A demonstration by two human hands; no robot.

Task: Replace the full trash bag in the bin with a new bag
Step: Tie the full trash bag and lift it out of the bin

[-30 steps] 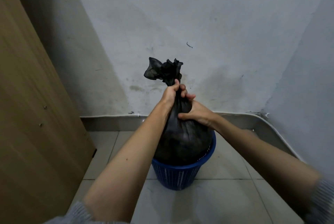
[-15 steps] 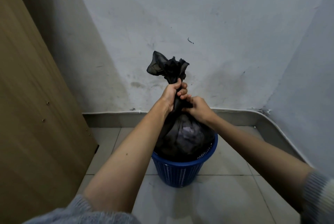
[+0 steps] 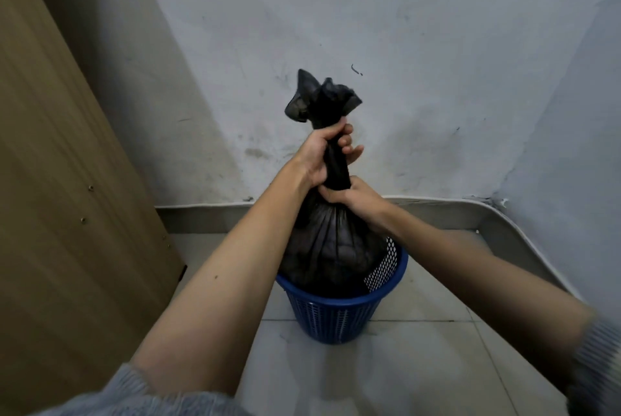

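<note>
At floor level in the corner, against the grey wall (image 3: 403,46): one blue mesh bin (image 3: 339,314) on the tiled floor (image 3: 420,365), with one full black trash bag (image 3: 332,247) inside, most of its bulge showing above the rim, its lowest part hidden by the bin wall. Both hands clamped on the bag's twisted neck, stacked one above the other and close together: left hand (image 3: 322,155) higher, fingers wrapped round the gathered plastic just under the loose frill at the top; right hand (image 3: 349,195) just below, pinching the neck where it widens into the body. Held this way, probably, to keep the mouth closed so nothing spills, and to take the weight on the strongest, bunched part of the film rather than on thin stretched sides. Stacked grip likely suited to a straight upward pull clear of the rim, or to twisting the neck for a knot; cannot tell which.

Count: one bin, one full bag, two hands, two bare forearms with grey sleeves pushed back. One wooden panel (image 3: 67,180) at left, beside the bin but apart from it. No new bag in view.
</note>
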